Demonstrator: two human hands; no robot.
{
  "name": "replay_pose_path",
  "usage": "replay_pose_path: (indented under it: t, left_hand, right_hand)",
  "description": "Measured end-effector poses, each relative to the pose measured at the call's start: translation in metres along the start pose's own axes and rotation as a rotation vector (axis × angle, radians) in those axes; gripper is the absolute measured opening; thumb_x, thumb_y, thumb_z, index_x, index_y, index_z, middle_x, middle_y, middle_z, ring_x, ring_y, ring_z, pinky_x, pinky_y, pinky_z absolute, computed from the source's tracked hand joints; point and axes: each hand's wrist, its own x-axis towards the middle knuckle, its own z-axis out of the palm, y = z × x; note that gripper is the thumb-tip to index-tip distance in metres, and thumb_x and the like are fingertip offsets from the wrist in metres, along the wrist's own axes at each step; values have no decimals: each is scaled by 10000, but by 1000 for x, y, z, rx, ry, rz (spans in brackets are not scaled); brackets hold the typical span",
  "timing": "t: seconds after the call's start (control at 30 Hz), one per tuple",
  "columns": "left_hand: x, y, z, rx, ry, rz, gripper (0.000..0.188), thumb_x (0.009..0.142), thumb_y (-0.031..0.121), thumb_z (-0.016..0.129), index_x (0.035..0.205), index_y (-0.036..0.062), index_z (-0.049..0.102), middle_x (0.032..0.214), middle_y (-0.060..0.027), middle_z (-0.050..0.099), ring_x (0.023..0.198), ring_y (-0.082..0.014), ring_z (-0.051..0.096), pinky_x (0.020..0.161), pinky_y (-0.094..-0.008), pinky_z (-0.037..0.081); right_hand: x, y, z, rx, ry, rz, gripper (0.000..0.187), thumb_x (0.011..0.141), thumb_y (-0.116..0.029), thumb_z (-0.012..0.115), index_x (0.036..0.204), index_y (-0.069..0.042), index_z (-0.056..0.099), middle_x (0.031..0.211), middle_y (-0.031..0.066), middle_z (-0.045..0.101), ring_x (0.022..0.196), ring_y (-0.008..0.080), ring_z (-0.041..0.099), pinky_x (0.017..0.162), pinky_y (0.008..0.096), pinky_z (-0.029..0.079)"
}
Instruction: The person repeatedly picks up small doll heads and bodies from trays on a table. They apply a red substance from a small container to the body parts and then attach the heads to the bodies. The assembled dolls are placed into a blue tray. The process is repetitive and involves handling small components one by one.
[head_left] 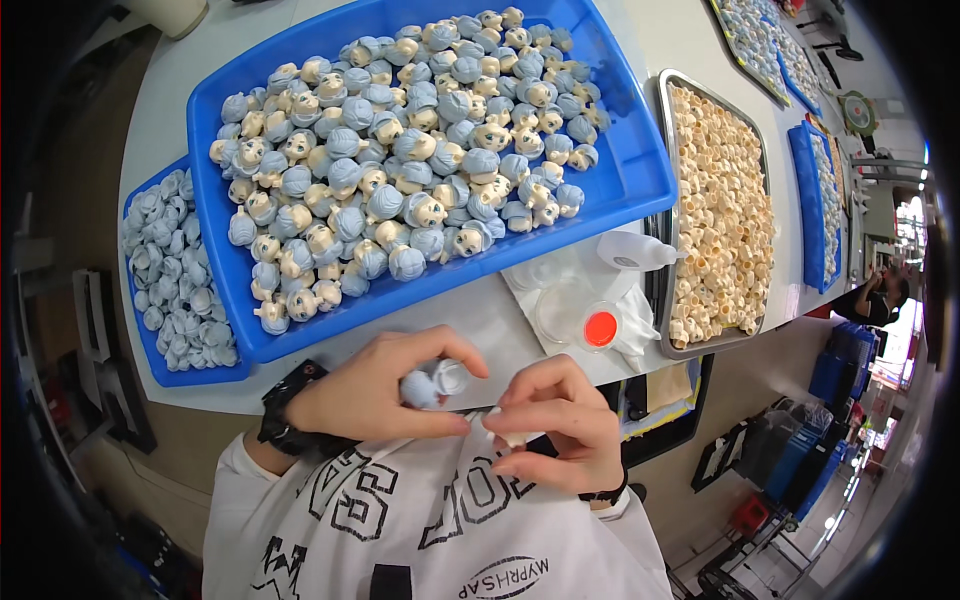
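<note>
Close to my body, my left hand (370,388) curls round pale blue doll hair pieces (422,388), one of them showing a hollow, whitish inside. Just to its right, my right hand (568,425) pinches a small cream-coloured piece (514,438) between thumb and fingers; its exact shape is partly hidden. Beyond both hands, a large blue tray (640,150) holds many doll heads (385,203) with pale blue hair and cream faces. At the left, a smaller blue tray (190,378) contains loose pale blue hair pieces (180,270).
A metal tray (668,130) of small hollow cream pieces (722,215) stands on the right. Between it and my hands are a white squeeze bottle (635,251), a clear round dish (556,312) and a small red-filled dish (600,327). A person (886,296) appears far right.
</note>
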Motion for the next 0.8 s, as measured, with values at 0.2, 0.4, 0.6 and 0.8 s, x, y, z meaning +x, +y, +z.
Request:
replay_pose_path:
  t: [0.2,0.4,0.6,0.8]
  left_hand:
    - [4,-5,6,-92,-30,6,400,698,107,695,1064,31,553,918,-63,600,817,-139,568,708,-267,438]
    - [0,5,5,-203,39,-128,339,748,46,613,1078,27,537,953,-62,572,844,-115,541,747,-254,428]
    - [-6,-7,6,-281,74,-173,344,762,51,593,1097,23,520,1036,-62,567,853,-138,536,786,-262,421]
    - [1,-2,1,-61,99,-60,378,755,38,584,1131,14,551,992,-81,594,849,-127,547,758,-254,430]
  right_hand:
    - [-12,-9,-2,-145,81,45,379,729,78,619,1104,27,596,1053,130,465,797,151,561,656,239,466]
    - [-16,-24,-28,-575,708,-145,381,570,133,672,928,5,649,933,131,543,774,187,565,639,244,448]
    - [-4,-25,-34,-844,602,-21,346,594,106,656,908,-41,664,897,84,560,723,155,542,578,238,416]
    - [8,-21,-35,-1032,509,-38,319,569,63,658,870,-40,638,810,69,586,756,234,517,657,319,412]
